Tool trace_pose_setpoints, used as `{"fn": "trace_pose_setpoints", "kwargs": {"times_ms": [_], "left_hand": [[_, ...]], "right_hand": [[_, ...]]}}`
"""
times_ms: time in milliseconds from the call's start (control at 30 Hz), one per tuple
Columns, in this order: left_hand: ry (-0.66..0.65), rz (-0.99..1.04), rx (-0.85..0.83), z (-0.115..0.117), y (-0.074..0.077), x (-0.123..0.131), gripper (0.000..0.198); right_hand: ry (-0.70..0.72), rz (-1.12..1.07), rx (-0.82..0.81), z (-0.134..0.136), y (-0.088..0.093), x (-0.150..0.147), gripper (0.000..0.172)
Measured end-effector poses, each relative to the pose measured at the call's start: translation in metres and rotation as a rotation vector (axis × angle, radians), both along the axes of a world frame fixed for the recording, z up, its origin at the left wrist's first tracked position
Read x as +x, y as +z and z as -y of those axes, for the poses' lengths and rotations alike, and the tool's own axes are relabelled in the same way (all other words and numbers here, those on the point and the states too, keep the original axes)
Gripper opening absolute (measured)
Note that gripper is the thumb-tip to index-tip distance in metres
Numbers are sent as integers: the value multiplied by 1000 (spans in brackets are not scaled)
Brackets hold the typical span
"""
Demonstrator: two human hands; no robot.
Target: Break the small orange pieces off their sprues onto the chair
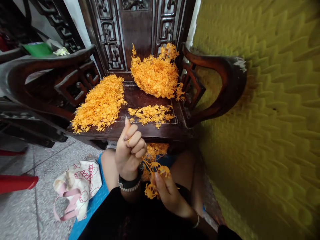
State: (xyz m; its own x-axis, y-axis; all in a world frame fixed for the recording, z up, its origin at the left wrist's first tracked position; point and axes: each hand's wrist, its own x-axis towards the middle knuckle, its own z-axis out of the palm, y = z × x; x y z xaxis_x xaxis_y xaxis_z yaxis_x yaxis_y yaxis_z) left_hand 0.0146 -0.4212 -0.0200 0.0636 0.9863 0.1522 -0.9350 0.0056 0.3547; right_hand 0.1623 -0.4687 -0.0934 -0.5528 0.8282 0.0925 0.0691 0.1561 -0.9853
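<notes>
My left hand [130, 151] is raised in front of the chair seat, fingers curled into the palm and thumb pointing up. A speck of orange shows by its fingertips, too small to name. Lower and to the right, my right hand [171, 193] pinches a cluster of orange spider-like plastic pieces [151, 190] on thin stems. More orange pieces [155, 151] lie below the seat edge, partly hidden by my left hand. On the seat are a long heap [101, 103] at the left, a small scatter [151, 114] at the front and a rounded pile [156, 75] at the back.
The dark carved wooden chair [215, 66] has curved armrests on both sides. A yellow-green textured wall [262, 133] stands close on the right. On the left floor are a white and pink cloth bag [85, 178], a blue mat [96, 196] and a red object [18, 184].
</notes>
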Motion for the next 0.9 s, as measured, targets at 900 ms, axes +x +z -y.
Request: {"fn": "trace_pose_setpoints", "kwargs": {"times_ms": [900], "left_hand": [[226, -361, -6, -121, 72, -22, 48]], "right_hand": [[-618, -103, -40, 24, 10, 19, 50]]}}
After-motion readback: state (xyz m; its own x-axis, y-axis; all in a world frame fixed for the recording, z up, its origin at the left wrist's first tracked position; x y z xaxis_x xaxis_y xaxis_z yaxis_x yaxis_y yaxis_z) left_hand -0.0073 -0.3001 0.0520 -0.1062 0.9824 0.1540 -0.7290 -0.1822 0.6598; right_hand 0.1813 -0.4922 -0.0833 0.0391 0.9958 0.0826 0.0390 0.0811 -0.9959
